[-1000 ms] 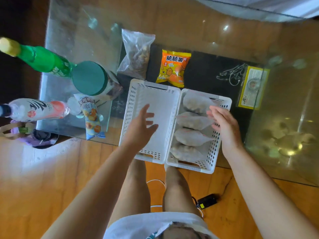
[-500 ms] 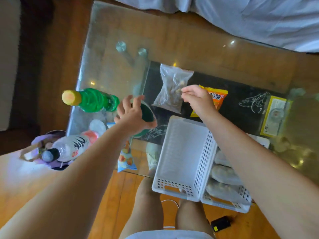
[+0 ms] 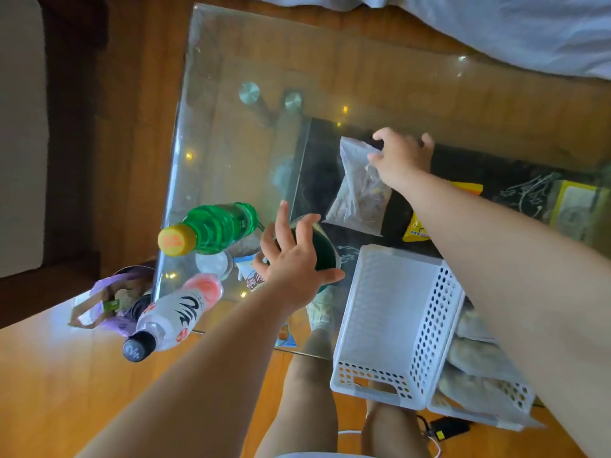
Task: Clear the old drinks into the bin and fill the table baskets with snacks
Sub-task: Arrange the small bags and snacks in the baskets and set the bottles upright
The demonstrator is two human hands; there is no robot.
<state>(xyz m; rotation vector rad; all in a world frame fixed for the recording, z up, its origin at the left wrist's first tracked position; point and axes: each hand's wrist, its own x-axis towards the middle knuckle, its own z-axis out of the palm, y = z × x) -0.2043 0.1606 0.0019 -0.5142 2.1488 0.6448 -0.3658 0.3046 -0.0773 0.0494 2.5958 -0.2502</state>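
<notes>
Right hand (image 3: 401, 160) now reaches clear bag (image 3: 358, 190) top.

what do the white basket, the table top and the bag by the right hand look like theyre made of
White basket: looks like matte moulded plastic, its walls pierced with rows of holes.
Table top: glass, clear and glossy; the wood floor shows through it and lights glint on it.
Bag: thin, clear, crinkly plastic film by the look; its brownish contents show through. The right hand is at its top edge.

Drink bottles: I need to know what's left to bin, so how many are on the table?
2. The green bottle stands near the table's left edge; the white bottle stands nearer the person, at the corner. Others may be hidden behind the arms.
</notes>
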